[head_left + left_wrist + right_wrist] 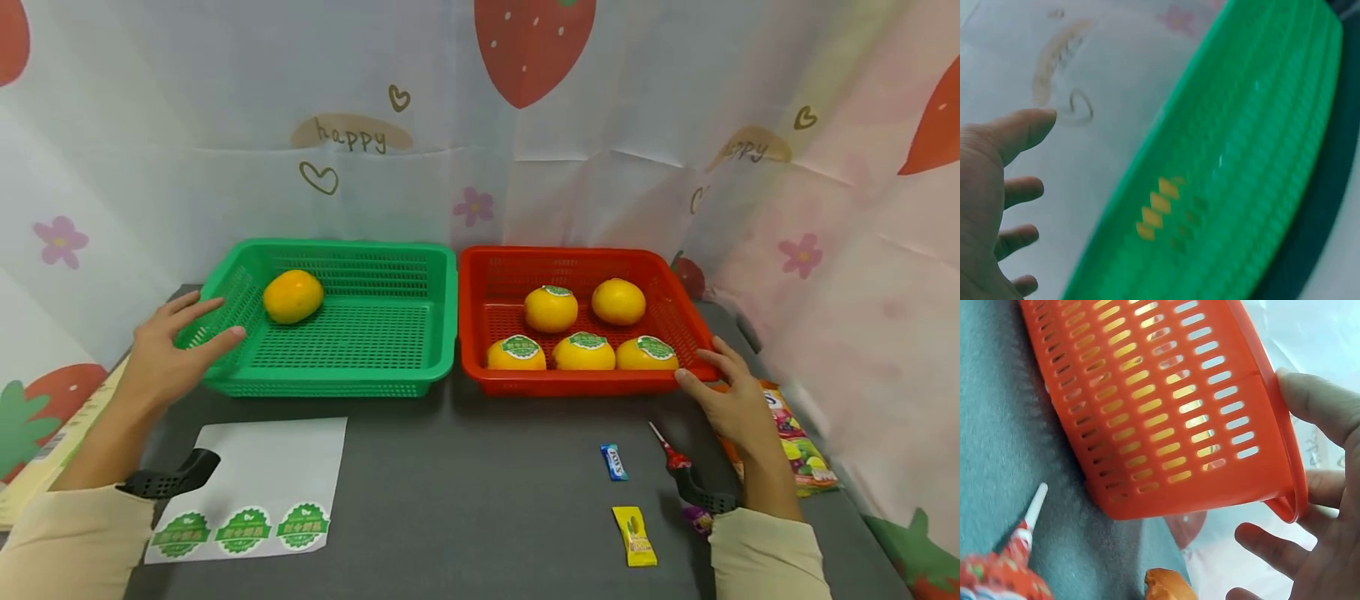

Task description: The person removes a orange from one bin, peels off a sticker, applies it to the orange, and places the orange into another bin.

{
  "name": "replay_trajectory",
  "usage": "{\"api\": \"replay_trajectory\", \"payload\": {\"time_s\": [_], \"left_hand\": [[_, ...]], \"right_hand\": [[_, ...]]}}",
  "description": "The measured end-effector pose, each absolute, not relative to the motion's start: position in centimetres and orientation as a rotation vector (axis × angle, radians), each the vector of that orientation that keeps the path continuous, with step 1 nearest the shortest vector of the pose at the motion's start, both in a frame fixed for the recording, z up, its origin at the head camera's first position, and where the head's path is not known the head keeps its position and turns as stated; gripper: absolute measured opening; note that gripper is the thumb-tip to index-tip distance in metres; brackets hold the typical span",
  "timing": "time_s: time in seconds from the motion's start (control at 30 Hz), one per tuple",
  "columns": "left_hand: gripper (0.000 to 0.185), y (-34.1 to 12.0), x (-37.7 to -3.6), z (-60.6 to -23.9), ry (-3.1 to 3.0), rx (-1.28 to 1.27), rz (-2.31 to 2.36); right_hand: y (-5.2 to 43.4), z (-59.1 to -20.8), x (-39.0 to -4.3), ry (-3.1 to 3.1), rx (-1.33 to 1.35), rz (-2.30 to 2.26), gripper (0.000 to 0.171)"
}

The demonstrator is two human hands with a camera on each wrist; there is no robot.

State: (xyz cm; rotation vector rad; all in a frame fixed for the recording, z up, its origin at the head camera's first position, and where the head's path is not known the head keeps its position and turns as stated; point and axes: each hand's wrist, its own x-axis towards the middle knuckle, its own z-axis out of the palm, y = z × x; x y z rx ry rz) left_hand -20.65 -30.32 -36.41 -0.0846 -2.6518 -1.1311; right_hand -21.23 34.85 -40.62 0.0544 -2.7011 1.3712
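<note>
My left hand [167,354] hovers at the left side of the green basket [442,333], fingers spread, holding nothing. In the left wrist view it is apart from the basket wall [1210,162]. One orange-yellow fruit [293,297] lies inside, without a visible sticker. At the near right corner of the red basket [570,383], my right hand [738,408] grips the rim between thumb and index finger; the other fingers stretch outward in the right wrist view. Several yellow fruits [551,310] lie in this basket, most with green round stickers; one fruit [618,302] shows none.
A white sheet [270,467] with three green stickers [243,530] lies front left. Right of centre are a blue wrapped sweet [613,462], a yellow packet [634,536] and a red lollipop [677,459]. A colourful bag [802,446] lies beyond my right wrist. Printed cloth hangs behind.
</note>
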Motion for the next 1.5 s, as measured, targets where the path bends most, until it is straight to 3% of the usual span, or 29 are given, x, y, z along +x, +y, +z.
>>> {"api": "replay_trajectory", "payload": {"time_s": [0.37, 0.63, 0.97, 1.17, 1.5], "left_hand": [[0.060, -33.8, -19.4, -39.6, -2.608, 0.023, -1.087], [0.057, -34.1, -19.0, -40.3, -2.547, 0.087, -1.103], [0.058, -33.4, -19.2, -40.8, -2.489, 0.182, -1.184], [0.057, -32.6, -19.5, -41.5, -2.459, 0.217, -1.200], [0.055, -32.5, -19.6, -41.5, -2.421, 0.249, -1.231]], "right_hand": [[35.2, -38.3, -21.7, -2.884, 0.072, 1.252, 0.083], [33.5, -32.5, -22.4, -2.970, 0.227, 1.173, 0.082], [25.4, -25.0, -23.1, -3.041, 0.707, 1.116, 0.068], [20.5, -23.7, -23.9, -3.091, 1.020, 1.049, 0.071], [11.4, -23.7, -28.5, -3.082, 1.310, 0.922, 0.075]]}}
